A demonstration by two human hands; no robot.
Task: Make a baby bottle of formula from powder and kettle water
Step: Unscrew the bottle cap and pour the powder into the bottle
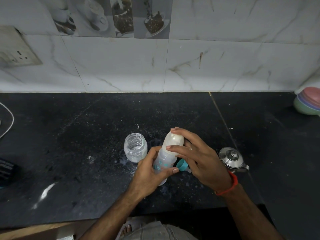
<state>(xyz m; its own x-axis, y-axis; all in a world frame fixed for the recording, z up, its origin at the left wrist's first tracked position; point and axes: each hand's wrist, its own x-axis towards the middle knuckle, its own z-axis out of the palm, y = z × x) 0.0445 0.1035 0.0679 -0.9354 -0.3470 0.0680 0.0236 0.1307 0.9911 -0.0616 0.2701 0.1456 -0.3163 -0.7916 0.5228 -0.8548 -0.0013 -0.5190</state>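
The left hand (149, 172) is gripping the baby bottle (166, 160) low on its smooth plastic body, over the near counter (86, 135); the right hand (199, 156) is pinching its milky, probably slippery, cap (174, 142). Farther left an open jar (135, 147) is standing.

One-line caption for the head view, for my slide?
Left hand grips the baby bottle; right hand holds its cap, beside an open jar.

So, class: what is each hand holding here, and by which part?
Both hold the baby bottle: the left hand grips its lower body, and the right hand has fingertips on the cap at its top.
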